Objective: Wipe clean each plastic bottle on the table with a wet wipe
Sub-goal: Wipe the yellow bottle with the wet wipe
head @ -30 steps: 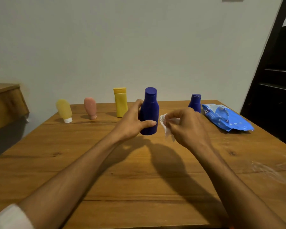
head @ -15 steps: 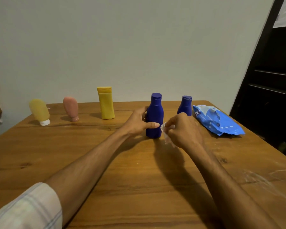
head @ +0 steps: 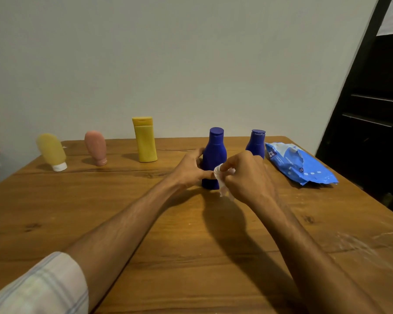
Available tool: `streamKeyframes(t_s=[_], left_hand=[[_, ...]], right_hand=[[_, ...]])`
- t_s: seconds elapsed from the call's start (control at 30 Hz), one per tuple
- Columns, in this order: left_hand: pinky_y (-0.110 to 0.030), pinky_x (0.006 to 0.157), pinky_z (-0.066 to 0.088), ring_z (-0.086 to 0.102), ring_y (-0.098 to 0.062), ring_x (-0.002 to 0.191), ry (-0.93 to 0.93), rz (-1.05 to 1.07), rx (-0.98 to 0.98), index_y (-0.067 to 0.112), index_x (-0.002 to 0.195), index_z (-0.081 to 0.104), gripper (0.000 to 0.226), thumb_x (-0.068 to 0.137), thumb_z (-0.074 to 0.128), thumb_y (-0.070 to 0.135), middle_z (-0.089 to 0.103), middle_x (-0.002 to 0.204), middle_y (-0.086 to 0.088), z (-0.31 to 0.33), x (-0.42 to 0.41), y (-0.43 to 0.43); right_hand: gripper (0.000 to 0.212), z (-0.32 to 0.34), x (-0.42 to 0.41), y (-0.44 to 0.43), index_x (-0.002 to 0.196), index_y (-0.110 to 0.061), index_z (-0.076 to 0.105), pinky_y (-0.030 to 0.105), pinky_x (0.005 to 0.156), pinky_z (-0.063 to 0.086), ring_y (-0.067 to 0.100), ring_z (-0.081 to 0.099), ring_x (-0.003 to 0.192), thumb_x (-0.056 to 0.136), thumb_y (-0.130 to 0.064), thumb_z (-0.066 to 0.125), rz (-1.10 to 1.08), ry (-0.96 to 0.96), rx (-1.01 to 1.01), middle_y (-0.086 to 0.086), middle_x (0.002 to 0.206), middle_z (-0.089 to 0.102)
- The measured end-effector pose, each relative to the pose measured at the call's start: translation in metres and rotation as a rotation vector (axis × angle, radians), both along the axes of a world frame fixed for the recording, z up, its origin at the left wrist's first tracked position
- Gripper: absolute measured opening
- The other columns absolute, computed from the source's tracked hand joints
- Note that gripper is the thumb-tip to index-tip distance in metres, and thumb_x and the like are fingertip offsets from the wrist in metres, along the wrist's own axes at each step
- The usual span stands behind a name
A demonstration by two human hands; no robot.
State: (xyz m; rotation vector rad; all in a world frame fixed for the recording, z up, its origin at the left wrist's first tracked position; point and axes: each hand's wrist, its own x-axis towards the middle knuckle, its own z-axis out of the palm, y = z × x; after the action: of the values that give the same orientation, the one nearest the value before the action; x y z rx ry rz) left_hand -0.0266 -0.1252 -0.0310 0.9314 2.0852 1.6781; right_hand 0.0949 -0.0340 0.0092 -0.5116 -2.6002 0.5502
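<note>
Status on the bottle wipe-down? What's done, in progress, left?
Done: cannot tell; no bottle looks visibly cleaner. In hand: left hand grips the tall blue bottle, right hand pinches the wet wipe against its lower side. Left, as far as shown: pale yellow tube, pink tube, yellow bottle and small blue bottle stand with no hand on them, so likely most of the job remains.

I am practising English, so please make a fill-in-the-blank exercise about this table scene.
1. The left hand grips a ____ bottle.
2. The right hand pinches a ____ wipe.
3. The pack lies on the ____ side of the table.
Missing words: blue; white; right.
</note>
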Motion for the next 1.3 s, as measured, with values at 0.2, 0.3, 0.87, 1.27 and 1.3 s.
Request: streamKeyframes(t_s=[0.2,0.3,0.87,1.27,1.3], left_hand=[[-0.046,0.084,0.058,0.065,-0.028,0.102,-0.026,0.055,-0.004,0.022,0.114,0.057,0.055,0.076,0.064,-0.017,0.066,0.107,-0.013,-0.001,-0.018,-0.026],[-0.033,0.07,0.059,0.064,-0.023,0.091,0.021,0.205,0.019,0.014,0.099,0.06,0.036,0.078,0.064,-0.015,0.064,0.094,-0.008,0.0,-0.027,-0.05],[-0.045,0.097,0.052,0.055,-0.023,0.117,0.03,0.538,0.003,0.017,0.127,0.049,0.072,0.067,0.089,0.015,0.055,0.128,-0.002,-0.02,-0.142,-0.116],[-0.044,0.091,0.056,0.062,-0.024,0.11,0.059,0.438,-0.009,0.012,0.131,0.051,0.066,0.074,0.082,0.005,0.064,0.122,-0.006,-0.017,-0.167,-0.104],[-0.044,0.091,0.056,0.063,-0.024,0.11,0.056,0.436,-0.021,0.013,0.128,0.052,0.062,0.074,0.082,0.005,0.065,0.121,-0.007,-0.017,-0.167,-0.103]], right_hand=[[0.026,0.012,0.002,-0.027,0.111,-0.015,0.067,0.025,0.072,0.05,0.011,0.06,0.086,0.085,-0.016,0.066,0.13,0.137,-0.047,0.004,0.105,0.068],[0.025,0.009,-0.013,-0.047,0.11,-0.013,0.067,0.015,0.069,0.051,0.004,0.059,0.085,0.085,-0.015,0.065,0.245,0.213,-0.193,0.002,0.109,0.067],[0.025,-0.027,-0.136,-0.095,0.111,-0.01,0.064,0.033,0.069,0.059,0.016,0.065,0.087,0.087,-0.016,0.063,0.115,0.292,-0.742,0.008,0.111,0.065],[0.024,-0.034,-0.15,-0.1,0.112,-0.012,0.063,0.02,0.063,0.054,0.01,0.061,0.086,0.089,-0.014,0.061,0.073,0.228,-0.865,0.006,0.117,0.062],[0.024,-0.034,-0.149,-0.101,0.112,-0.012,0.063,0.019,0.062,0.053,0.01,0.06,0.085,0.089,-0.014,0.061,0.073,0.23,-0.869,0.006,0.117,0.061]])
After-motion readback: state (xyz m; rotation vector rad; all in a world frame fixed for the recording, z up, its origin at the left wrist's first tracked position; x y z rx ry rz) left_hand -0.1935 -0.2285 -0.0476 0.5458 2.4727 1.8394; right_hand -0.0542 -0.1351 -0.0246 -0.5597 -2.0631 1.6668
